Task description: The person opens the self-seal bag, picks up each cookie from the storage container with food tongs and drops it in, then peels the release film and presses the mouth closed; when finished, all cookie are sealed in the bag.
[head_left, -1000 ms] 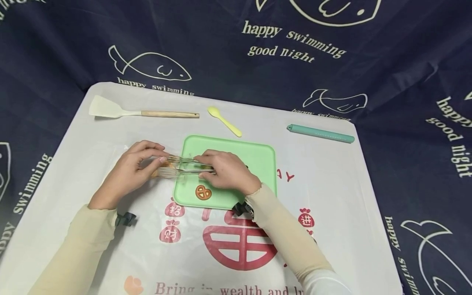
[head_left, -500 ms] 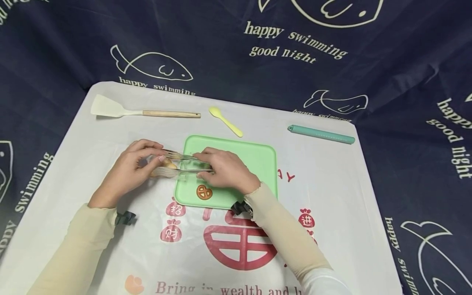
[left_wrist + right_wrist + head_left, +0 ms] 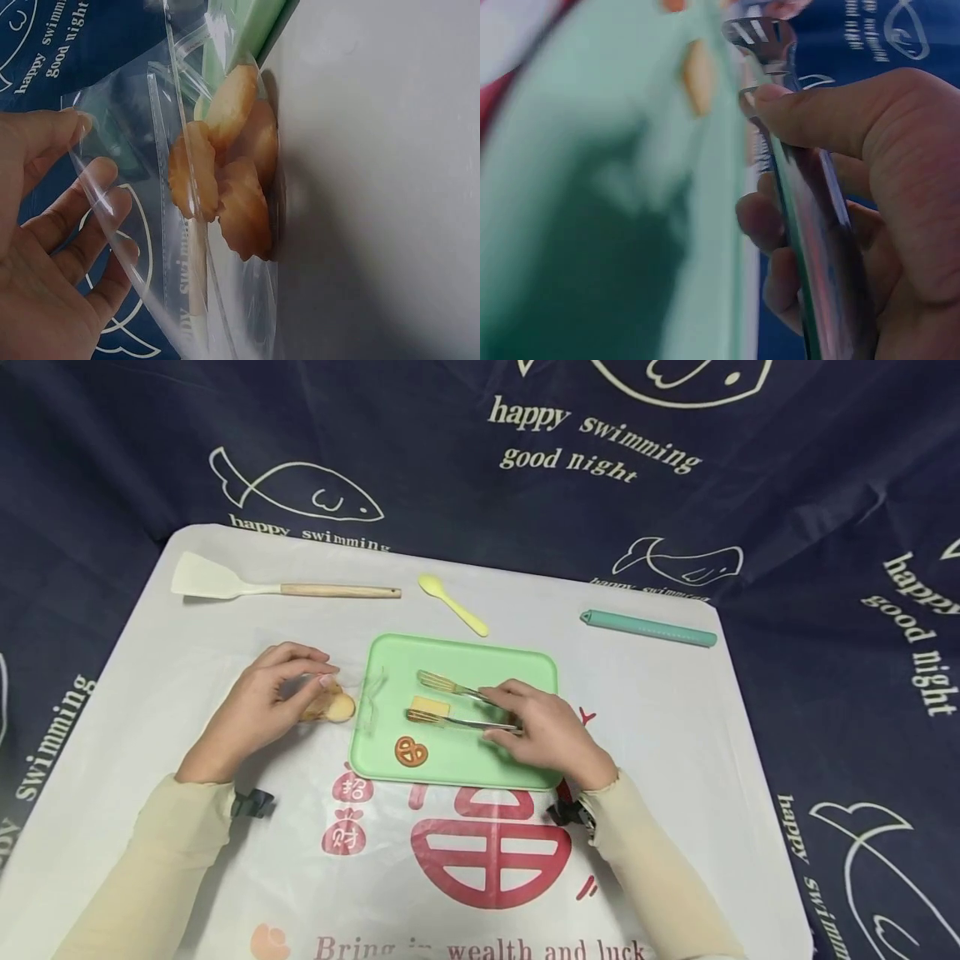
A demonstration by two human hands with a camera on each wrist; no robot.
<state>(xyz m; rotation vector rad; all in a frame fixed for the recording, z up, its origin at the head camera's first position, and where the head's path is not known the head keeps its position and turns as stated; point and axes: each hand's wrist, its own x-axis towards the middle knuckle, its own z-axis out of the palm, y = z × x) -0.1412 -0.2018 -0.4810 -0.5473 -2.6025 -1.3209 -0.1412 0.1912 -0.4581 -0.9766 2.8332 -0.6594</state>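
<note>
My left hand [image 3: 258, 702] pinches the edge of a clear plastic bag [image 3: 142, 195] at the tray's left side. Several golden shell-shaped cakes [image 3: 244, 202] lie inside it, and its mouth faces the tray. My right hand [image 3: 551, 727] grips metal tongs [image 3: 814, 255] above a green tray [image 3: 517, 664], their tips spread apart and pointing left. A yellow square biscuit [image 3: 431, 704] lies on the tray, seen between the tong tips; whether they touch it I cannot tell. Near the tray's front left lies a small brown pretzel [image 3: 411, 752].
Along the table's back lie a white spatula [image 3: 210, 578] with a wooden handle, a yellow spoon [image 3: 453, 604] and a teal stick-shaped item [image 3: 648, 627]. A white printed cover lies over the table [image 3: 675, 793]. Dark blue fabric [image 3: 450, 510] hangs around behind it.
My right hand has drawn the tongs rightward, out of the bag's mouth and over the tray. The yellow square biscuit now shows on the tray. My left hand stays at the bag.
</note>
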